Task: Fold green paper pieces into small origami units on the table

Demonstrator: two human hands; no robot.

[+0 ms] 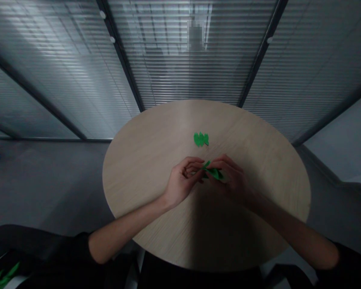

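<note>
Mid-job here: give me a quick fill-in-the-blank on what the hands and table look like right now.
The left hand and right hand both grip one ____ cutout. A small cluster of similar cutouts lies on the ____ table top. That cluster sits ____ the hands, not touching them. Slatted ____ line the glass wall behind the table.

Missing words: green; round; beyond; blinds.

Green cut-out half hidden between left hand and right hand — a green leafy shape cut off at the lower-left corner
</note>
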